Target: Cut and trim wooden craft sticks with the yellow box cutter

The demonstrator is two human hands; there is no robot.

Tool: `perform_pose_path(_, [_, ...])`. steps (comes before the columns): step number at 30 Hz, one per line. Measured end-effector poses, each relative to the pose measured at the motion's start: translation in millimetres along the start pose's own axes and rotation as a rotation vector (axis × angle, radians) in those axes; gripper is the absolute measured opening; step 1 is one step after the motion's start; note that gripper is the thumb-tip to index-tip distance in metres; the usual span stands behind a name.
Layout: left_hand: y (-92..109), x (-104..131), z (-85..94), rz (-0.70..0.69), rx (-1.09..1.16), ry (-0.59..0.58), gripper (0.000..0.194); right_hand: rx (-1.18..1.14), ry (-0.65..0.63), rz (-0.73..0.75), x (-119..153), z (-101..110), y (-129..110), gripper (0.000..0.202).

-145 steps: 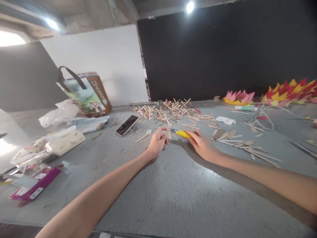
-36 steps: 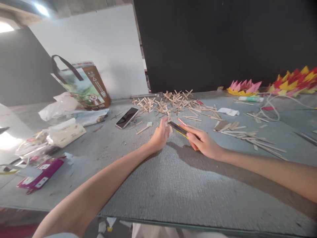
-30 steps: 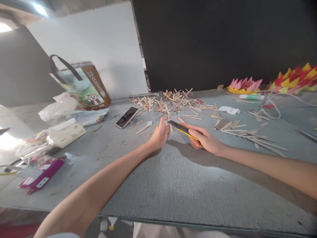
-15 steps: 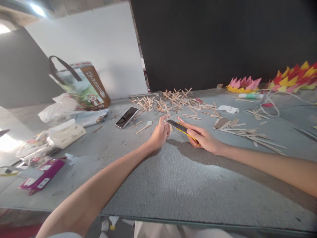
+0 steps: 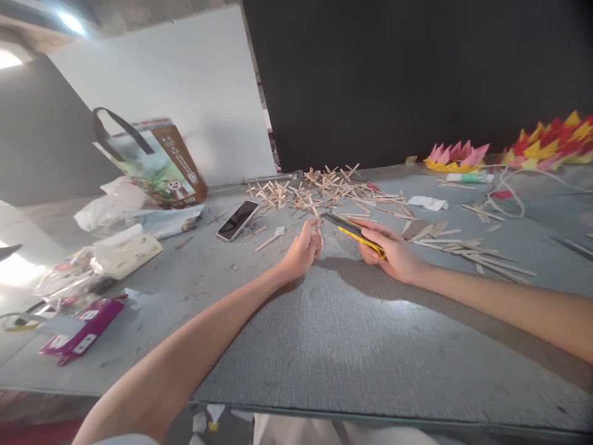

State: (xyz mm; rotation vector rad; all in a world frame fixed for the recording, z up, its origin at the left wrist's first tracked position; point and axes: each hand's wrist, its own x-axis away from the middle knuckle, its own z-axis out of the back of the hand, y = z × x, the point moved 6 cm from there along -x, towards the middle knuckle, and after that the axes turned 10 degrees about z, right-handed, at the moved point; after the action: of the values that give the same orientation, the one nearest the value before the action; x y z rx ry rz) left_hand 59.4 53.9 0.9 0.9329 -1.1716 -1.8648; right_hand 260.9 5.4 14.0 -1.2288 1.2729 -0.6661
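Note:
My left hand [image 5: 302,249] is closed in a pinch on a short wooden stick [image 5: 319,224], held just above the table in the middle of the view; most of the stick is hidden by the fingers. My right hand [image 5: 388,248] grips a yellow and black utility knife [image 5: 354,232]. Its front end points left and sits close to the stick; whether they touch I cannot tell. Behind both hands lies a heap of wooden sticks [image 5: 331,188], several joined in crosses. More flat wooden sticks [image 5: 467,250] are spread to the right of my right hand.
A phone [image 5: 238,220] lies left of the heap. Farther left are a printed bag [image 5: 169,164], plastic wrappers [image 5: 69,272] and a purple packet [image 5: 86,330]. On the right are a glue stick [image 5: 470,178], a white cable [image 5: 504,201], crumpled tissue [image 5: 427,203] and folded paper pieces [image 5: 456,157].
My right hand has moved slightly right and the knife with it, its front end now higher and just right of the stick. My left hand has shifted a little and stays closed.

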Motion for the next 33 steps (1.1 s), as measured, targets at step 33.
perform_pose_path(33, [-1,-2,1.7,-0.007,0.051,0.069,0.036,0.364,-0.177,-0.045,6,-9,5,0.058])
